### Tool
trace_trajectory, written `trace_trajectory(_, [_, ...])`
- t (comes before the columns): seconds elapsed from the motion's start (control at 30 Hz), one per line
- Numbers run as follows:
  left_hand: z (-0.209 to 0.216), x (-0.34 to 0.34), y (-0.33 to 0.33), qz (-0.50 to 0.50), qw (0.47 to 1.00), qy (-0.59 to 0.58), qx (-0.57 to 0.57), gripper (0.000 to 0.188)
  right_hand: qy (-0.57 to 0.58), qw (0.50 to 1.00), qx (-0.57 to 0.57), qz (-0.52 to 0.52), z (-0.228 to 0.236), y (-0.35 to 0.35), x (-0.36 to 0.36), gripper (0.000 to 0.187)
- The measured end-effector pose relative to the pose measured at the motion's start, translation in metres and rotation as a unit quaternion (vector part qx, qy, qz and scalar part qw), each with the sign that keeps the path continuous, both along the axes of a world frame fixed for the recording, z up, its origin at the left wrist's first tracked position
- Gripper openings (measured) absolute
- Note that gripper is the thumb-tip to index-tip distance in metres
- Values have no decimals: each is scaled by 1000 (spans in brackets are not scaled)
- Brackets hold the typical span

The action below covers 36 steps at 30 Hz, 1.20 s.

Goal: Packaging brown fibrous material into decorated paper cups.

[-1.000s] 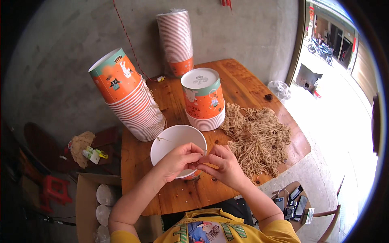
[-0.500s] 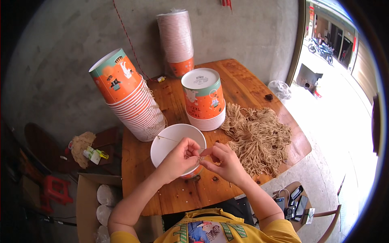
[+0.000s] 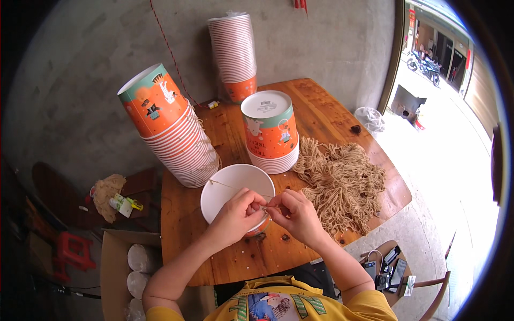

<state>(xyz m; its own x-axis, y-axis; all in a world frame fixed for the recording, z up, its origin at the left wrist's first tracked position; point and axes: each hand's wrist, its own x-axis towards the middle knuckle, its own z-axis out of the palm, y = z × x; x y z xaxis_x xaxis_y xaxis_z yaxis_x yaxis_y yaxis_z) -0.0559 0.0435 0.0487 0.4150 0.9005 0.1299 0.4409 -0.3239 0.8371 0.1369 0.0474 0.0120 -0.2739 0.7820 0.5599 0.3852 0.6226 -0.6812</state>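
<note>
Grey wall [image 3: 332,53] stands behind a wooden table [image 3: 332,112], with a bright doorway on the far right. Near the table's front edge, a white-lined paper bucket [image 3: 217,200] sits upright, mouth up, between the person and the other buckets. One tan string [image 3: 224,185] runs from the left side of its rim across the mouth toward the right side, where both hands meet. Thumb and fingers of the left hand [image 3: 238,213] are bent together, pinching the string just above the right rim; the right hand [image 3: 297,216] pinches at the same spot, its fingertips almost touching the left ones. Whether a knot has formed between them is too small to tell. To the right lies a loose heap of tan strings [image 3: 345,184]; beyond the bucket are a short upside-down stack [image 3: 270,134] and, to the left, a tall stack [image 3: 176,134] with strings hanging along its side. Judging by this, the step in hand is fastening the string's second end at the right rim. The next move seems to call for a firm pinch and an even pull that leaves the bucket steady.
</note>
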Motion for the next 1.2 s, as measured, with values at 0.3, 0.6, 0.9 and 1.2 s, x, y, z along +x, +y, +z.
trace_trajectory(0.3, [-8,5,-6,71,997,-6,36,8,-28,999,32,-8,2,-6,-2,11])
trace_trajectory(0.6, [-8,6,-7,62,996,-52,-32,11,-36,996,72,-23,-4,-10,-2,13])
trace_trajectory(0.9, [-4,5,-8,11,993,-94,-67,33,107,989,-105,8,-13,-14,-5,11])
trace_trajectory(1.2, [-12,3,-1,-6,990,-126,-65,32,97,994,-34,-32,-15,-18,-7,16])
